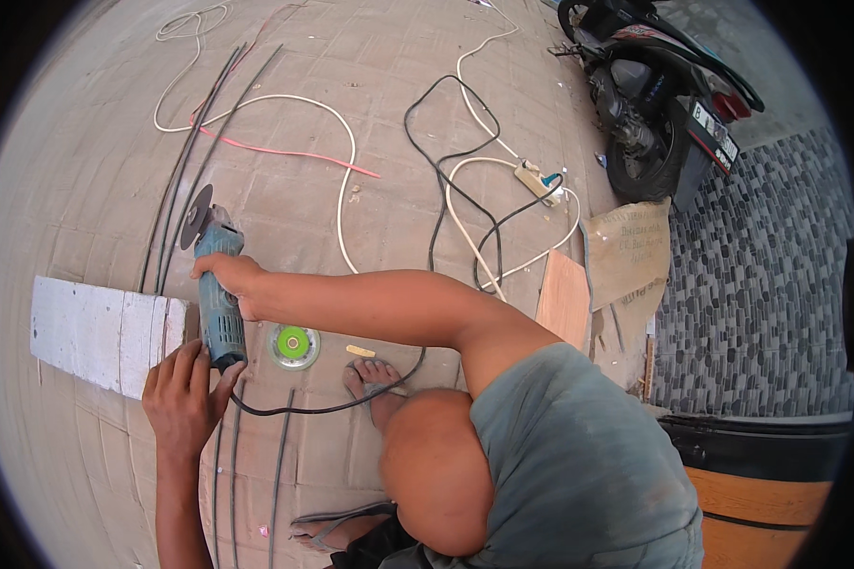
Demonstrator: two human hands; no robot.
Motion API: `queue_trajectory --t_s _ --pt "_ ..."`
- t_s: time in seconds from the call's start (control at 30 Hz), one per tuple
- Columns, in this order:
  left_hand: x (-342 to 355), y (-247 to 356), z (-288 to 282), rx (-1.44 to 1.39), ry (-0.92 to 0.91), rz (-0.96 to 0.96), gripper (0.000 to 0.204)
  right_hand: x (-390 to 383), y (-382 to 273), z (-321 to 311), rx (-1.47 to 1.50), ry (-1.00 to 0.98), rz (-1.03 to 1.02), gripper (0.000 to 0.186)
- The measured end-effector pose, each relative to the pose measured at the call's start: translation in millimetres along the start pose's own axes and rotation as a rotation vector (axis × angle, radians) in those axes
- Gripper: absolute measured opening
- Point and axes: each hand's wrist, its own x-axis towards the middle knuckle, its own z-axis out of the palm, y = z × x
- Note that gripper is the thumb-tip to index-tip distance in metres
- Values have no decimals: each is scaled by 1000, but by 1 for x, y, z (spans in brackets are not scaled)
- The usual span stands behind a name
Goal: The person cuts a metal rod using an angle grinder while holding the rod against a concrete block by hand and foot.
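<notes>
A blue-green angle grinder (220,313) with a dark cutting disc (196,216) at its far end is held in both hands. My right hand (232,283) is closed round the grinder's body just behind its head. At the rear end, by the black cord (294,411), the fingers and thumb of my left hand (185,387) grip the tool. Left of the grinder lies a long white block (104,332). Several thin dark rods (182,180) extend beyond the block on the far side, and more rods (278,465) show on the near side. The disc is apart from the block.
A green-centred round disc (294,345) lies beside the grinder, near my sandalled foot (375,375). White and black cables loop over the floor to a power strip (538,182). A wooden board (565,296), a cardboard piece (628,251) and a parked motorcycle (659,104) are at the right.
</notes>
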Motion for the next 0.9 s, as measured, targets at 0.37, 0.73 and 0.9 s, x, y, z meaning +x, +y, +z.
queue_trajectory --t_s 0.37,0.73,0.9 --pt "29 8 4 132 10 -1 33 19 -16 -23 138 38 6 47" --pt "41 29 34 -1893 -458 -1045 68 -8 -29 -29 143 -473 -7 40" --pt "38 38 53 -1721 -327 -1072 58 -28 -28 -17 -126 -344 -74 51"
